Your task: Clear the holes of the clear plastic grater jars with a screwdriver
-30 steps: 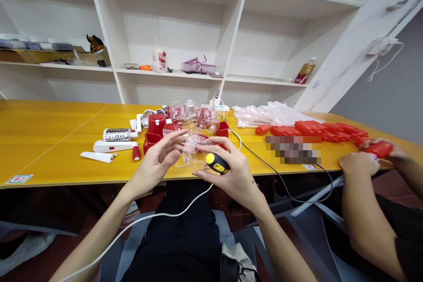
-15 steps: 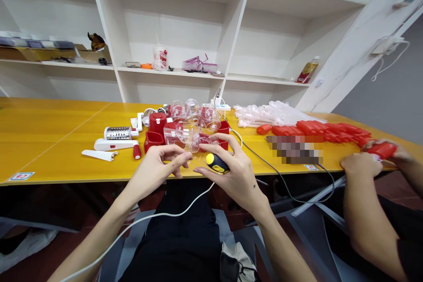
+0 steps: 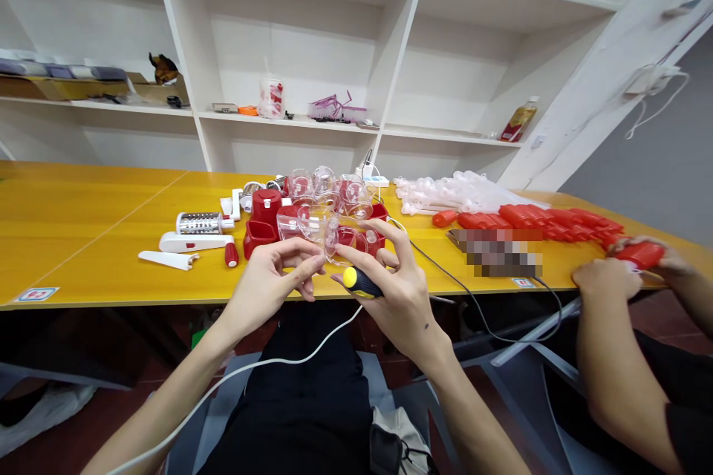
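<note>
My right hand [image 3: 398, 289] grips a screwdriver with a yellow and black handle [image 3: 359, 282] in its palm, while its fingers also steady a clear plastic housing [image 3: 312, 226] held just above the yellow table's [image 3: 83, 237] front edge. My left hand [image 3: 272, 278] is curled, its fingertips pinched together at the lower side of that clear piece. Behind my hands lie red plastic parts [image 3: 261, 219] and more clear cups [image 3: 328, 189]. What the left fingertips pinch is too small to make out.
A metal grater drum [image 3: 200, 223] and white handles [image 3: 192, 243] lie to the left. White parts [image 3: 451, 193] and red pieces [image 3: 535, 219] cover the right side, where another person's hands [image 3: 607, 274] hold a red piece [image 3: 640, 252]. A white cable [image 3: 250, 367] crosses my lap. Shelves stand behind.
My hands have lifted the clear housing slightly away from me toward the pile. My left fingers went from spread to pinched. The screwdriver handle tilted a little left.
</note>
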Demonstrator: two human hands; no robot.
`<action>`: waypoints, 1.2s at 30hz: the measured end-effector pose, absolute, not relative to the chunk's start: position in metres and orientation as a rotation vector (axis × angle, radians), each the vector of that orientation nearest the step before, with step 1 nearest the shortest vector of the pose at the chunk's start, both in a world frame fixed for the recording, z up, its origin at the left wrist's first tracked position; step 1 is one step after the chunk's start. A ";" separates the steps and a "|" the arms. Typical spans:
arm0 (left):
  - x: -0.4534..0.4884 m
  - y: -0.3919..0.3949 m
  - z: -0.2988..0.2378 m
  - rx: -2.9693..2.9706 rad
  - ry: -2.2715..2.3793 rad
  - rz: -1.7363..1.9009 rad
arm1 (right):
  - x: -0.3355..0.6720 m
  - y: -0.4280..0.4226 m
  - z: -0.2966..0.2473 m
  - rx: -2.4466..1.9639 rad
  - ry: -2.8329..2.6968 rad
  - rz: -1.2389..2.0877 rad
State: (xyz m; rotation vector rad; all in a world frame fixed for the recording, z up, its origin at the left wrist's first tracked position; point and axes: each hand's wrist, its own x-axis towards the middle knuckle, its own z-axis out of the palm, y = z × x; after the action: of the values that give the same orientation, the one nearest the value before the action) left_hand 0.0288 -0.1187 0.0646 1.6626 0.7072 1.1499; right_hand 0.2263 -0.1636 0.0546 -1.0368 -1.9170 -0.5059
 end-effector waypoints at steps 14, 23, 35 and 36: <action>0.035 -0.112 0.048 1.630 0.525 1.314 | 0.229 -0.170 0.056 -0.740 -1.861 -0.377; 0.040 -0.115 0.041 1.679 0.404 1.483 | 0.230 -0.168 0.051 -0.570 -1.860 -0.556; 0.050 -0.117 0.036 1.547 0.292 1.590 | 0.226 -0.168 0.054 -0.523 -1.818 -0.575; 0.051 -0.117 0.036 1.541 0.295 1.591 | 0.226 -0.168 0.054 -0.525 -1.817 -0.575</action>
State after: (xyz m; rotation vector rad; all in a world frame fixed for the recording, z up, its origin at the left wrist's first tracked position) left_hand 0.0509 -0.1170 0.0356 1.5406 0.2946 1.5910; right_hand 0.2263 -0.1682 0.0539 -0.5254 -1.8172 -0.5754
